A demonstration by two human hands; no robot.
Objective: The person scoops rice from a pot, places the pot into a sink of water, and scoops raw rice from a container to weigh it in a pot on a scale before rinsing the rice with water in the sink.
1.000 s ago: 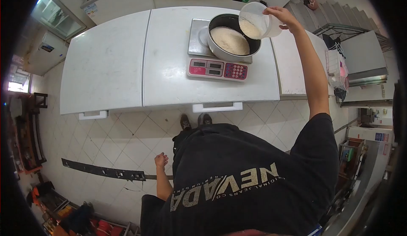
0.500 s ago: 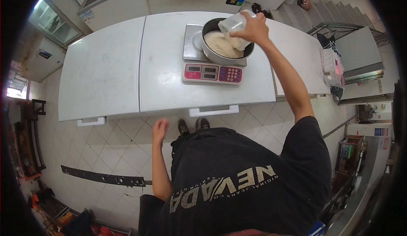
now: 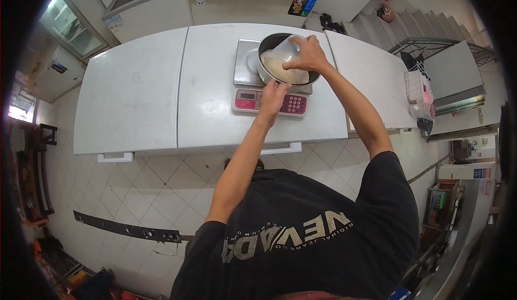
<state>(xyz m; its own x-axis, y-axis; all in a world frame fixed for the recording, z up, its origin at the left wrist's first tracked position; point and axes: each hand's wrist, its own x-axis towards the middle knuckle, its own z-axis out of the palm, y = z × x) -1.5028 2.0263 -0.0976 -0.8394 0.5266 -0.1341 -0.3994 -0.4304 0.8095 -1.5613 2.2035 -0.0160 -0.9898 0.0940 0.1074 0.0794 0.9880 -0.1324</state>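
Note:
A round metal pot (image 3: 263,71) with a dark inside stands on the metal plate of a digital scale (image 3: 245,74). White rice grains (image 3: 277,71) lie in the pot. My right hand (image 3: 309,55) is closed around a clear plastic cup (image 3: 284,48), which is tilted down inside the pot against the rice; its mouth is partly hidden. At the pot's near rim, my left hand (image 3: 273,99) has its fingers closed on the edge. My left hand covers part of the scale's pink keypad panel (image 3: 245,100).
The scale rests on a white chest freezer lid (image 3: 215,84), with another white lid (image 3: 129,90) to the left. A white wire basket (image 3: 417,92) with bagged items sits at the right. Further freezers (image 3: 237,9) stand behind, and stairs (image 3: 404,28) rise at back right.
My left hand has come up from beside my body to the pot's near rim. My right hand has lowered the cup deeper into the pot.

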